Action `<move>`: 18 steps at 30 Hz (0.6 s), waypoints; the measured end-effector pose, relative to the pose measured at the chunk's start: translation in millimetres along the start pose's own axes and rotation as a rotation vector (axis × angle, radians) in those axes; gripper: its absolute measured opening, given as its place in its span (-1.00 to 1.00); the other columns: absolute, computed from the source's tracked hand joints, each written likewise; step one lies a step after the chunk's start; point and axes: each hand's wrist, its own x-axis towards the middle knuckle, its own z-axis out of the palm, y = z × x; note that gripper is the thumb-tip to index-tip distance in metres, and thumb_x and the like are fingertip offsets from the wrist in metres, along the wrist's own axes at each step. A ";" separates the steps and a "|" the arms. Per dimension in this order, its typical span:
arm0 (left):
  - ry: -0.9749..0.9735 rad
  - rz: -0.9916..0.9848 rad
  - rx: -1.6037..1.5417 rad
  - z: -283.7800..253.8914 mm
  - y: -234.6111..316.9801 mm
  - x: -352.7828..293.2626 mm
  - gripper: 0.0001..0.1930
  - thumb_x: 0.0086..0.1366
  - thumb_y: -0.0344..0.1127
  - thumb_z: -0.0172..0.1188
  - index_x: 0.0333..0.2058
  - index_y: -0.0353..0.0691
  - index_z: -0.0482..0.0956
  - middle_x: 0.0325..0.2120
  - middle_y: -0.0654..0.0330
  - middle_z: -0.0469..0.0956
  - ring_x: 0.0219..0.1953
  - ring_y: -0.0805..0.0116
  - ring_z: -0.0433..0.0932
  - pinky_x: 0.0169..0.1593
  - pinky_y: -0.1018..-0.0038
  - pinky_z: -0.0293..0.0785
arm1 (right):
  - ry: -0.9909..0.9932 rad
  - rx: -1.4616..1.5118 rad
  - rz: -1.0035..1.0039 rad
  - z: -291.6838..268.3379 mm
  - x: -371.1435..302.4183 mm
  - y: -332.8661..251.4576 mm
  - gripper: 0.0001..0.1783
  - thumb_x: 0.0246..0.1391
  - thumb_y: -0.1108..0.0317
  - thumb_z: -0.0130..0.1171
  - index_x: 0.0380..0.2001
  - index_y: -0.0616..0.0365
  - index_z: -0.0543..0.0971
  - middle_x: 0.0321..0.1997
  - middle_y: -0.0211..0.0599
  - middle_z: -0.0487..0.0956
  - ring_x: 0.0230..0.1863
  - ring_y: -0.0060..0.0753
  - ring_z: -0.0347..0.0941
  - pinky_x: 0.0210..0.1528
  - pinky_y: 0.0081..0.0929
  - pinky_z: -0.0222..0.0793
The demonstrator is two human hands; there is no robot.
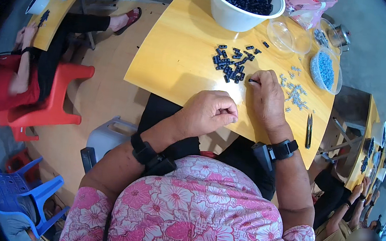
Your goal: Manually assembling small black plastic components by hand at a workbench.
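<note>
My right hand [267,99] rests over the table with its fingers closed on a small black plastic piece [252,81], whose end shows at the fingertips. Nearer my body, my left hand [207,111] is curled with thumb and fingertips pressed together; whatever they may hold is too small to make out. Just beyond both hands lies a loose pile of short black plastic pieces [230,64]. Tiny clear-grey parts [296,95] are scattered right of my right hand. A pair of dark tweezers or snips [309,131] lies farther right.
At the far side of the yellow table [173,47] stands a white tub [235,18] full of black pieces. Clear round containers [281,35] and a bowl of blue bits [324,71] sit at right. Other people work at tables [55,14] on both sides. Red [65,91] and blue stools [18,191] stand left.
</note>
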 end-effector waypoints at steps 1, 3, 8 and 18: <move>0.006 0.001 0.001 1.8 -0.4 -0.4 -0.97 0.12 -0.48 0.23 -0.45 -0.29 0.58 -0.46 0.11 0.58 -0.37 0.21 0.58 -0.25 0.40 0.49 | 0.032 0.101 -0.007 -1.5 -4.4 4.5 -0.95 0.01 0.49 0.13 -0.40 0.17 0.50 -0.36 -0.18 0.50 -0.27 -0.09 0.44 -0.30 -0.25 0.43; 0.019 0.003 0.025 3.1 -2.9 -1.8 -0.96 0.14 -0.47 0.24 -0.43 -0.31 0.58 -0.46 0.12 0.58 -0.37 0.28 0.58 -0.25 0.42 0.49 | 0.066 0.205 -0.023 -5.1 -8.7 2.5 -0.94 0.03 0.50 0.11 -0.37 0.18 0.50 -0.37 -0.18 0.51 -0.30 -0.14 0.46 -0.29 -0.30 0.44; 0.078 -0.124 -0.124 8.0 0.2 -6.8 -0.94 0.21 -0.48 0.23 -0.34 -0.33 0.60 -0.39 0.20 0.61 -0.28 0.48 0.58 -0.16 0.53 0.51 | -0.002 1.053 0.407 -10.3 -36.9 -12.7 -0.91 0.23 0.46 0.03 -0.21 0.18 0.43 -0.44 -0.41 0.48 -0.39 -0.51 0.43 -0.25 -0.54 0.41; 0.177 -0.117 -0.375 24.0 32.7 -10.7 -0.84 0.25 -0.48 0.24 -0.20 -0.39 0.59 -0.31 0.23 0.63 -0.25 0.57 0.59 -0.12 0.61 0.53 | 0.030 1.433 0.486 -12.6 -72.3 -37.0 -0.93 0.22 0.54 0.04 -0.22 0.22 0.45 -0.42 -0.41 0.49 -0.37 -0.56 0.44 -0.22 -0.52 0.44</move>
